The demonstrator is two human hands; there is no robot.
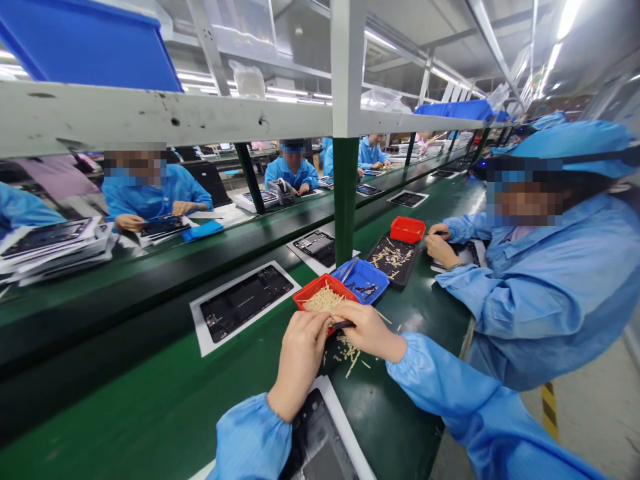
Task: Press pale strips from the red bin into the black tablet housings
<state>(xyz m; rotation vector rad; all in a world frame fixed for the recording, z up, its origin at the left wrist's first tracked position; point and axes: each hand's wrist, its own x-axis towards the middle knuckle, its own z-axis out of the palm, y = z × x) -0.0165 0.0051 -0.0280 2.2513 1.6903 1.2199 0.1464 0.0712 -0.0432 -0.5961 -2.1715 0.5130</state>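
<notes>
My left hand (301, 350) is closed in a pinch over the near edge of a red tray (303, 293); what its fingertips hold, if anything, is hidden. Close beside it, my right hand (369, 328) grips a short dark slim tool (343, 325), whose tip points toward the left fingers. Small pale strips (324, 298) fill the red tray. More loose pale bits (352, 363) lie scattered on the green bench under my hands. Below my left wrist, a dark device panel (320, 433) rests on a white sheet, partly covered by my sleeve.
A blue tray (383, 283) with black pieces adjoins the red one, by a green post (345, 200). Behind sit a black tray (406, 270) of strips and another red tray (407, 230). Another panel (245, 303) lies left. A co-worker (530, 287) works at right; several others sit opposite.
</notes>
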